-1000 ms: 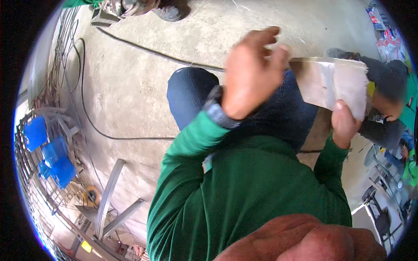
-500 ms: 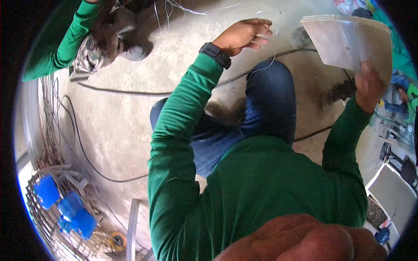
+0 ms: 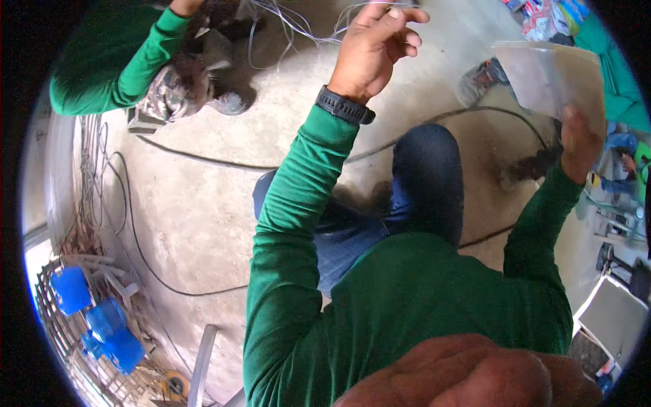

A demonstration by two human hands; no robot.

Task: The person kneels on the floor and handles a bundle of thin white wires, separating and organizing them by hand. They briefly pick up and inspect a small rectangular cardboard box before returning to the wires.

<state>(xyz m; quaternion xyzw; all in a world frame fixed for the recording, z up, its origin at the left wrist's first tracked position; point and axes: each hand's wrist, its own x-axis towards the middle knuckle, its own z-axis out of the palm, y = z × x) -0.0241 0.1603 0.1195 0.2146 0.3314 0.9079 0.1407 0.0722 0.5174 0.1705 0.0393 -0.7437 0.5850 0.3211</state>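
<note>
My left hand (image 3: 373,57), with a black watch (image 3: 344,107) at its wrist, is raised ahead of me. Its thumb and fingers are bent together on thin clear plastic strands (image 3: 298,30), which trail off to the left in a loose tangle. Over at the right, my right hand (image 3: 581,144) grips the lower edge of a flat, pale, tile-like panel (image 3: 553,78) and holds it up on a tilt. A blurred lighter band crosses the panel. The fingers behind it are hidden.
A black cable (image 3: 203,161) runs across the concrete floor (image 3: 196,237). Another person's green sleeve (image 3: 159,54) is at the upper left. Blue plastic containers (image 3: 108,322) lie at the lower left beside a metal bar (image 3: 202,363). Green cloth (image 3: 610,74) lies at the far right.
My left hand has moved up towards the top edge, and its palm has turned. The panel in my right hand sits slightly lower and further right. More of the strands now show.
</note>
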